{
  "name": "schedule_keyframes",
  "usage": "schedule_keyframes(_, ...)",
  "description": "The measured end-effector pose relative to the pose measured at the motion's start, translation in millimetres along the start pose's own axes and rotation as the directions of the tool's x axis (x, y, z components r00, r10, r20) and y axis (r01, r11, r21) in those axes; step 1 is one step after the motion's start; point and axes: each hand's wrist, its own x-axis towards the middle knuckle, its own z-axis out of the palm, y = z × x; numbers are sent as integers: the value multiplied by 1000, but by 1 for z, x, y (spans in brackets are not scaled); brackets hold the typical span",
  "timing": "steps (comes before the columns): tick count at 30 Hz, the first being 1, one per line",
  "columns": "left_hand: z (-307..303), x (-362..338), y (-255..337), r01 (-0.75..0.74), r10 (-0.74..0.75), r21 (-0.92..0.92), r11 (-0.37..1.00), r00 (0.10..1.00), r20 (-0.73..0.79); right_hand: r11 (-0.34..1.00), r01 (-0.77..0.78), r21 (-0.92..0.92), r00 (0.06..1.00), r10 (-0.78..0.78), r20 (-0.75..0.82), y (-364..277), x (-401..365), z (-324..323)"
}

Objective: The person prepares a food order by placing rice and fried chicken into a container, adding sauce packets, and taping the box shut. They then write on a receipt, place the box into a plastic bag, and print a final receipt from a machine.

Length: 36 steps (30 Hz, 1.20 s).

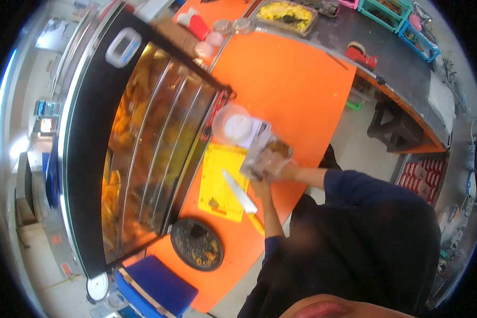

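One clear container (253,159) | long axis slants up-right | left hand (260,185), right hand (283,169): grips curled on it

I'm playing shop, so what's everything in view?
Display case: one, black, left
Table: one, orange, middle
Board: one, yellow, on table
Knife: one, yellow handle, on board
Platter: one, black, beside board
Blue thing: one, bottom left
Box: one, clear, at hands
Tub: one, whitish, beside box
Counter: one, dark, top
Tray: one, yellow food, top
Baskets: several, pink, teal, blue, top
Tape dispenser: one, red, right
Stool: one, dark, right
Rest: too blurred
Right hand: one, blue sleeve, at box
Left hand: one, blue sleeve, at box
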Motion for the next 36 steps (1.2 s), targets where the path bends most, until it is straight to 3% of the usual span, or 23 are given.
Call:
schedule_keyframes(2,-1,5,15,109,-95,-125,986,989,115,996,83,-6,995,-84,-61,39,6,19)
schedule_keyframes(4,20,3,0,177,-157,-135,975,976,148,987,159,7,983,-158,-93,76,0,15)
schedule_keyframes(8,82,-36,77,428,-406,-171,887,902,149,963,262,63,958,-251,-138,171,-28,-20)
schedule_keyframes(10,141,-53,87,490,-481,-294,821,870,108,951,293,95,948,-276,-160,224,-42,-45)
schedule_keyframes(14,219,-36,160,505,-506,-351,789,857,96,935,299,189,941,-256,-222,333,-63,-116)
schedule_keyframes(16,251,-16,173,410,-408,-409,815,908,98,957,213,197,931,-138,-337,391,-57,-165)
schedule_keyframes(17,262,-5,194,412,-420,-439,798,904,84,977,122,172,877,-25,-481,420,-48,-190)
schedule_keyframes(18,273,8,217,412,-433,-472,779,899,71,965,81,251,665,135,-734,455,-28,-205)
schedule_keyframes(19,287,17,218,339,-360,-454,824,932,41,999,-45,-6,349,11,-937,483,-11,-236)
schedule_keyframes(20,300,22,215,263,-285,-432,863,959,16,960,-83,269,496,274,-824,502,1,-285)
schedule_keyframes(21,309,26,224,278,-310,-440,854,951,0,942,-148,300,546,331,-770,530,27,-308)
schedule_keyframes(23,322,39,244,448,-480,-749,487,855,199,969,-242,38,581,176,-795,582,85,-318)
schedule_keyframes(24,320,40,245,443,-493,-755,485,851,182,974,-224,30,592,161,-789,587,96,-328)
schedule_keyframes(25,317,40,244,459,-512,-558,691,856,70,944,-329,-34,761,243,-602,587,105,-336)
schedule_keyframes(26,313,41,242,466,-500,-308,830,865,-39,903,-409,-129,862,336,-380,588,115,-346)
schedule_keyframes(27,303,41,252,469,-508,-309,827,860,-52,870,-466,-160,874,426,-232,596,135,-343)
schedule_keyframes(29,265,32,298,484,-497,-375,790,865,69,891,-411,-194,904,371,-213,596,142,-338)
schedule_keyframes(30,249,30,317,505,-508,-499,704,849,143,901,-372,-224,922,330,-202,598,144,-337)
schedule_keyframes(33,213,43,422,485,-458,-731,481,849,261,948,-257,-187,935,196,-295,611,144,-330)
schedule_keyframes(34,208,51,451,424,-387,-750,508,890,241,960,-191,-205,931,111,-348,614,141,-330)
schedule_keyframes(36,201,73,505,341,-242,-760,553,939,245,978,-189,90,906,209,-367,638,146,-354)
